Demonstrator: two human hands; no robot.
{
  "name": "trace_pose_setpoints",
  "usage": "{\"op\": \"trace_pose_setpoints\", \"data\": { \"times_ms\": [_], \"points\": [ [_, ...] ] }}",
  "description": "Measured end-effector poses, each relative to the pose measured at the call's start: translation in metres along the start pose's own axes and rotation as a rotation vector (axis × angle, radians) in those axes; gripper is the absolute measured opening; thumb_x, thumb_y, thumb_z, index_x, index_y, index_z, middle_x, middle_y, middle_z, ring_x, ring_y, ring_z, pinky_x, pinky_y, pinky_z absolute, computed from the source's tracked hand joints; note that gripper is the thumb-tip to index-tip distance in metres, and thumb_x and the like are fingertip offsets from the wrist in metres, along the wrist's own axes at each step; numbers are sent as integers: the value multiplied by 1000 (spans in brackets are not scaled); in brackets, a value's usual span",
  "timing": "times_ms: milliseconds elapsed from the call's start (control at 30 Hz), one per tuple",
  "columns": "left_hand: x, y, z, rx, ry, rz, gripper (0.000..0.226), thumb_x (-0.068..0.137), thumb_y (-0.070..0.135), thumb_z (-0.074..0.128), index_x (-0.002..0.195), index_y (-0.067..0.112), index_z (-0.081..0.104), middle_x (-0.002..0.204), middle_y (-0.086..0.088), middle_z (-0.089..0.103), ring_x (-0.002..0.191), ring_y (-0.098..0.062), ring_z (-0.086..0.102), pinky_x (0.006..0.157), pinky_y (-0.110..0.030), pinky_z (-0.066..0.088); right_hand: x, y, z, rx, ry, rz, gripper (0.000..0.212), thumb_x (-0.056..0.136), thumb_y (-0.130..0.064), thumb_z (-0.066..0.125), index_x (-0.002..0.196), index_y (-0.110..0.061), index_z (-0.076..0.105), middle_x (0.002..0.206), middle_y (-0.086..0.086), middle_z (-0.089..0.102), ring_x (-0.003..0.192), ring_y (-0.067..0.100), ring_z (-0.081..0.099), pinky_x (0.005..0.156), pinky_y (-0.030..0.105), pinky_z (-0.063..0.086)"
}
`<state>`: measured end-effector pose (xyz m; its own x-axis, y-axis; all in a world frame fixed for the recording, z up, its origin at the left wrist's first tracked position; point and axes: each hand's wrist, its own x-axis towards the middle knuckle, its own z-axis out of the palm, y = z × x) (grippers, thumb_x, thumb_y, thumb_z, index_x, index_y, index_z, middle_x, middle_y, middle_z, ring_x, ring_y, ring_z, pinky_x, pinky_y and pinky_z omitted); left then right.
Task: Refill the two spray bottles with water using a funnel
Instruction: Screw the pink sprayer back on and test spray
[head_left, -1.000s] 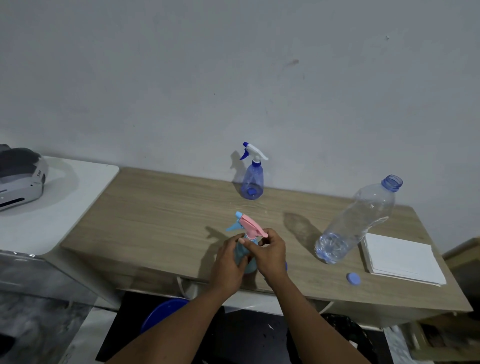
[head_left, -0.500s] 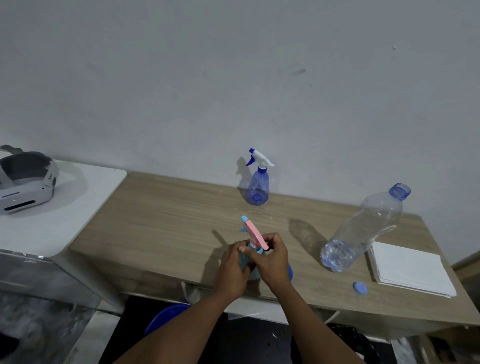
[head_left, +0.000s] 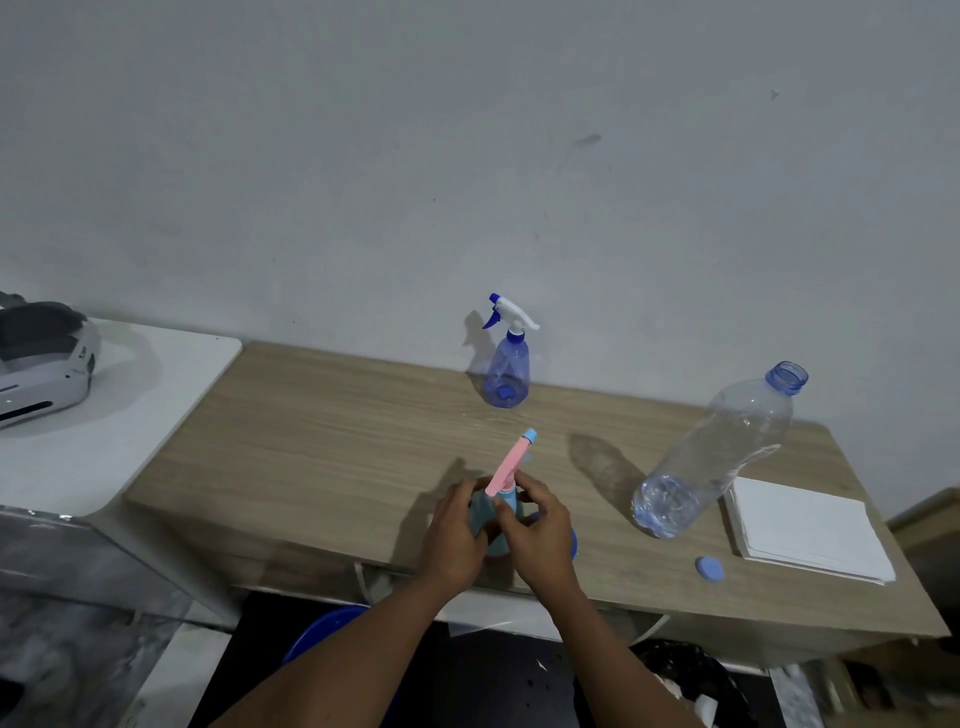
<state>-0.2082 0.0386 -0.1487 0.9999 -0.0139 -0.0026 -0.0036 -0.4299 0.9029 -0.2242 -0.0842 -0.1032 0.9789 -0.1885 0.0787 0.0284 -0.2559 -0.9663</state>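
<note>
While both hands hide its body, the teal spray bottle (head_left: 500, 540) stands in their grip.
Left hand (head_left: 457, 527) wraps it, right hand (head_left: 537, 530) pinches its neck; pink sprayer head (head_left: 506, 465) points away, up-right.

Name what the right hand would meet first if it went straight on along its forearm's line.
The pink-topped spray bottle, whose neck the right hand grips; beyond it, probably only bare table, though depth is unclear.

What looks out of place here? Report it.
No spill or damage shows. The water bottle stands uncapped; a blue cap lies loose near the front edge of the table. The bottle's lean may be lens distortion.
</note>
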Motion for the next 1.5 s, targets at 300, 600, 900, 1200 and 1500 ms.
{"op": "trace_pose_setpoints", "data": {
  "times_ms": [300, 600, 900, 1200, 1500],
  "points": [
    [0, 4, -2, -76, -23, -20, 55, 80, 20, 73, 118, 52, 49, 119, 12, 63, 109, -5, 62, 92, -37, 55, -3, 6, 7, 55, 158, 59, 31, 79, -8, 81, 105, -16, 67, 99, -7, 72, 86, -2, 66, 65, 10, 49],
    [2, 8, -6, -58, -16, -38, 48, 82, 14, 74, 116, 40, 52, 114, 11, 64, 104, -3, 63, 87, -31, 56, 2, 1, 18, 46, 192, 119, 27, 81, -14, 81, 100, -22, 64, 95, -9, 69, 88, 8, 67, 66, 12, 51],
    [4, 11, -6, -77, -14, -53, 43, 83, 24, 76, 117, 38, 53, 114, 13, 63, 105, -6, 63, 84, -33, 59, 7, 4, 20, 30, 150, 118, 22, 85, -17, 78, 101, -16, 63, 97, -3, 68, 92, 11, 65, 71, 18, 52],
    [6, 10, -7, -56, -12, -53, 48, 82, 22, 77, 113, 45, 48, 115, 14, 62, 105, -5, 62, 84, -27, 57, 7, 9, 19, -42, 109, 91, 22, 88, -25, 74, 108, -21, 65, 103, -6, 68, 98, 10, 64, 79, 27, 55],
    [7, 10, -8, -70, -25, -53, 52, 81, 21, 78, 116, 45, 47, 115, 16, 60, 105, 1, 60, 86, -26, 56, 7, 8, 15, -51, 86, 82, 24, 87, -24, 75, 108, -23, 66, 105, -10, 67, 98, 3, 62, 80, 24, 52]
  ]
}}
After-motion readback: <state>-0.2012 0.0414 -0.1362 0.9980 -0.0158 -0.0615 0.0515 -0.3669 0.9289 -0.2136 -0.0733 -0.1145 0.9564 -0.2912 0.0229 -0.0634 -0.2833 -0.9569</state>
